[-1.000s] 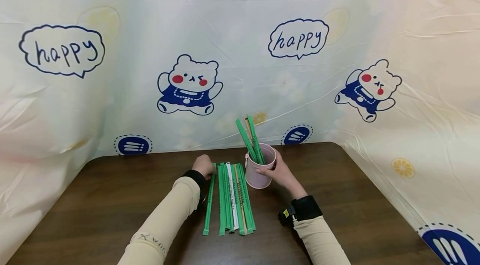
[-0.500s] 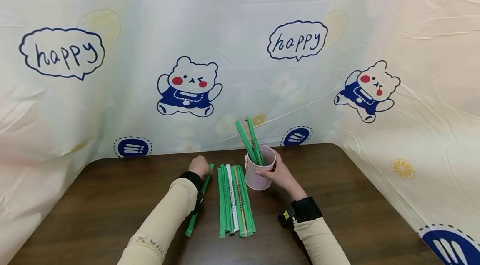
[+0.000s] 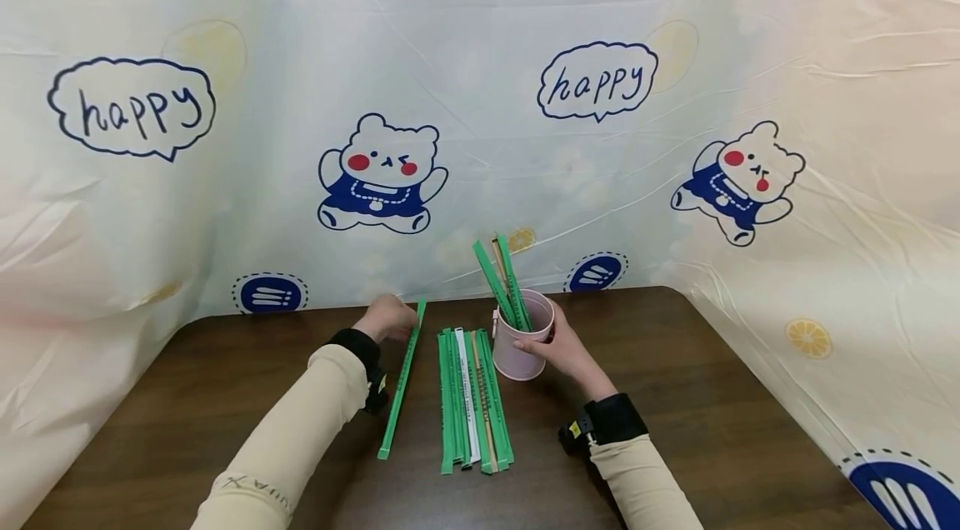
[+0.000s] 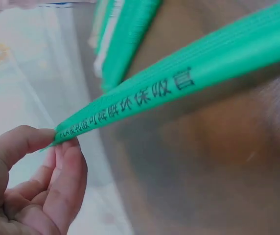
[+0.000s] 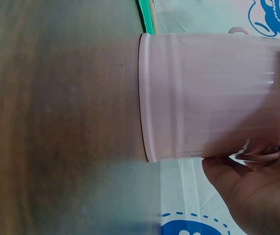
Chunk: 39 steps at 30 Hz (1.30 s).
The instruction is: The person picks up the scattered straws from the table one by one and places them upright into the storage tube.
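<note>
My left hand [image 3: 386, 318] pinches the far end of a long green paper-wrapped chopstick packet [image 3: 401, 380], lifted at a slant over the dark wooden table [image 3: 187, 413]. In the left wrist view, thumb and fingers [image 4: 42, 161] pinch the tip of that packet [image 4: 179, 81], which bears black printing. A row of several similar packets [image 3: 472, 401], mostly green with one white, lies flat beside it. My right hand [image 3: 558, 347] grips a pale pink cup [image 3: 521, 338] holding three upright packets [image 3: 502, 280]. The right wrist view shows the cup [image 5: 208, 95] with fingers [image 5: 252, 191] around it.
A cream plastic sheet [image 3: 465, 97] printed with bears and "happy" bubbles rises behind and to the right of the table. Bare tabletop lies left of my left arm and right of the cup.
My left hand has pulled one green packet out of the row, moved it left and away from me, and raised its far end. The right hand stays on the cup.
</note>
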Motion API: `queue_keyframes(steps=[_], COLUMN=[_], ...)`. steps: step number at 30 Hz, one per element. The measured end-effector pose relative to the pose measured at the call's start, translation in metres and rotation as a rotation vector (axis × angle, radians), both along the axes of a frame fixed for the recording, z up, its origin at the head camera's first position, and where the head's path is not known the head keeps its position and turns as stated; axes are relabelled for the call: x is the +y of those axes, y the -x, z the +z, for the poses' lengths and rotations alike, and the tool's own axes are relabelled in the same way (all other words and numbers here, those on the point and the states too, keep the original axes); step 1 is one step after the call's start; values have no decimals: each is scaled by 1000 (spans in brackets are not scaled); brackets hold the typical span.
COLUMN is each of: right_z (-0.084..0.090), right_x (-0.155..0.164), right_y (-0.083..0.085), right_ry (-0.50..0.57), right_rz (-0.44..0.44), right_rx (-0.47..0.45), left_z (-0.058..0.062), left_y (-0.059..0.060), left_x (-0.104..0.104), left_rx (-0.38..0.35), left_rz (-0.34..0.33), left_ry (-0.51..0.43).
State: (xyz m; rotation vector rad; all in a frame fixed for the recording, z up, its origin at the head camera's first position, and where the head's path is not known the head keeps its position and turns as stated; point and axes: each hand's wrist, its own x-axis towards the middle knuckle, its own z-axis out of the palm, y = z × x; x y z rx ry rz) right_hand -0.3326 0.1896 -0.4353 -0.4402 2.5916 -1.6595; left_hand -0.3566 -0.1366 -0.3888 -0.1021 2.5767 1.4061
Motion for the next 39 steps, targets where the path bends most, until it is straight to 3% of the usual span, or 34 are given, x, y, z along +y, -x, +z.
queue_keyframes(steps=[7,10,16,20,26,33,39], right_z=[-3,-5,-8,-6,-7,-5,-1], right_x=[1,1,1,1,1,1,1], right_y=[1,1,1,2,3,1,-1], right_ry=[3,-2,-2,2,-10,-17,5], right_rz=[-17,-14,-6,-11,-12,-19,-19], right_rx=[-1,-5,-2,2,4,-7,-18], left_z=[47,76,142,170,181,177,169], left_y=[6,5,-8,-14,-17,-15,-11], left_x=[-4,-4,7,21,44,66,81], left_rx=[94,147,288,346,424,499,496], left_rz=[-46,-50,-23,4,14,1,-52], left_ry=[-117,-170,-205,-261,-363,-441,-459])
